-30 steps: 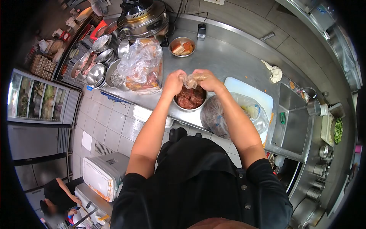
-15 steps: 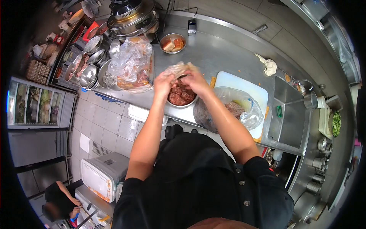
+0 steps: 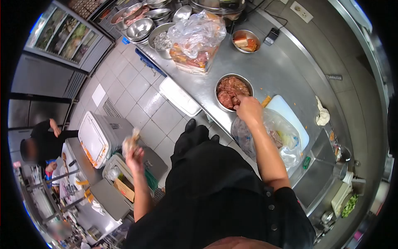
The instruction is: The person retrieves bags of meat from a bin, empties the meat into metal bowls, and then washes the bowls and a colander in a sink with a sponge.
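Clutching one crumpled plastic wrap (image 3: 132, 142) in a closed left hand (image 3: 134, 157), off the tabletop (image 3: 282, 74); blurring too much to show full outline. Touching one heap of meat (image 3: 231, 88) with the right hand (image 3: 249, 110), in one steel bowl (image 3: 216, 94) near the front edge; partly hiding fingertips, so not telling whether pinching. Lying right of it: one clear bag (image 3: 286, 133), partly covered by the forearm, on one white board (image 3: 290, 114). Standing near the back edge: one smaller bowl (image 3: 249, 33), holding at least two blocks (image 3: 244, 42).
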